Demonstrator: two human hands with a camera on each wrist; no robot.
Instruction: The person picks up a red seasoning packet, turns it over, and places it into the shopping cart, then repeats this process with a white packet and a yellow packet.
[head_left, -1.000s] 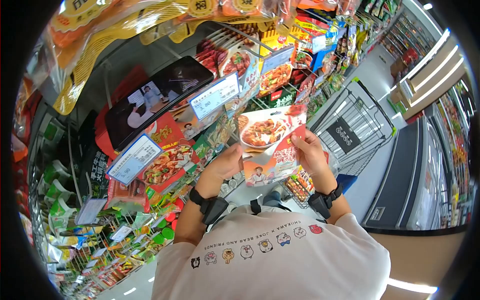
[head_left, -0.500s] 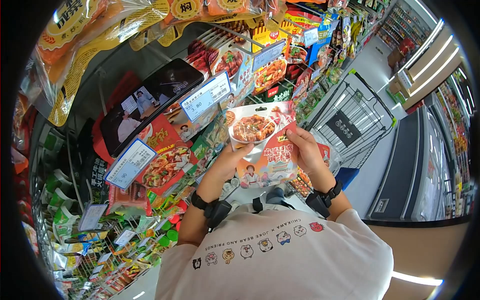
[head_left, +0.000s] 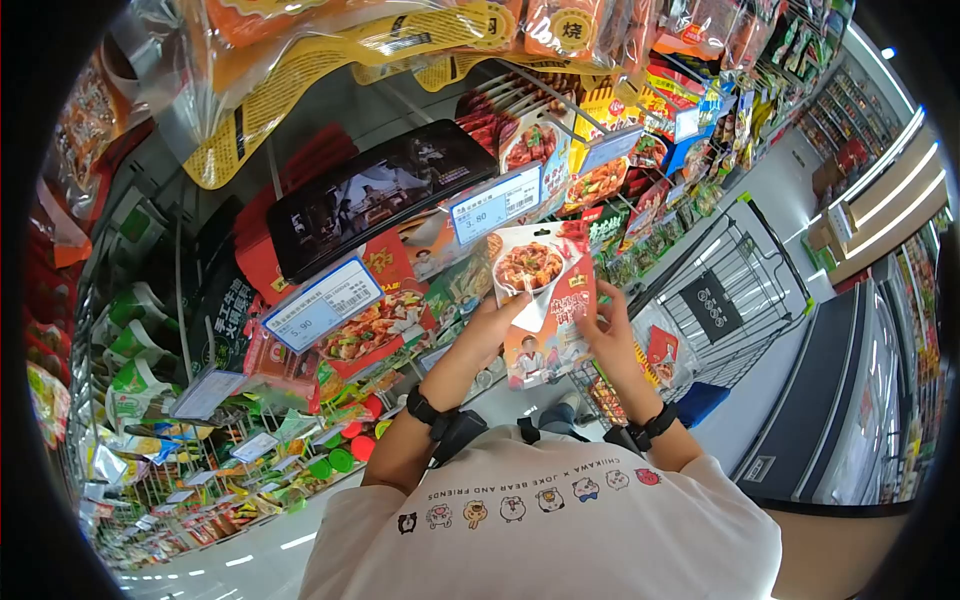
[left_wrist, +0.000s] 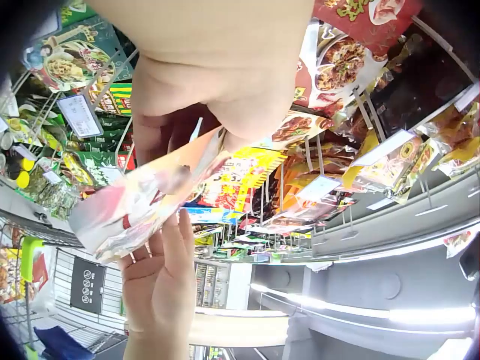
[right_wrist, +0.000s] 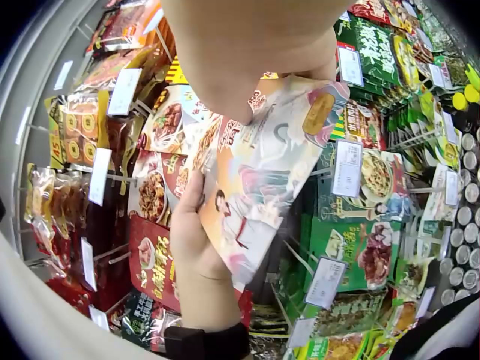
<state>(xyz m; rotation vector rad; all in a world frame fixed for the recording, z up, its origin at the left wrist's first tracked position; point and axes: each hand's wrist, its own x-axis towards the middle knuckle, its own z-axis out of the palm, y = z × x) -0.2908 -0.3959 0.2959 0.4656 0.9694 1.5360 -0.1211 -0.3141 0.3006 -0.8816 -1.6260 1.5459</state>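
A food packet [head_left: 548, 345] with a picture of a dish and a small figure is held upright in front of the chest. The left hand [head_left: 482, 335] grips its left edge, thumb across the front. At the right edge, the right hand [head_left: 612, 345] holds the packet between thumb and fingers. In the left wrist view the packet [left_wrist: 139, 199] is seen at a slant, with the left hand [left_wrist: 214, 90] above and the right hand [left_wrist: 161, 292] below. The right wrist view shows the packet [right_wrist: 259, 187] between the right hand [right_wrist: 259, 56] and left hand [right_wrist: 196, 236].
Hanging packets [head_left: 375, 325] and price tags [head_left: 497, 205] fill the rack at the left. A phone [head_left: 380, 195] with a lit screen lies among them. At the right stand a shopping cart [head_left: 712, 305] and a long dark cabinet [head_left: 815, 385].
The head view has shifted, so the rack appears further right. The right hand has moved lower along the packet's edge, its thumb off the upper corner. The phone's picture has changed.
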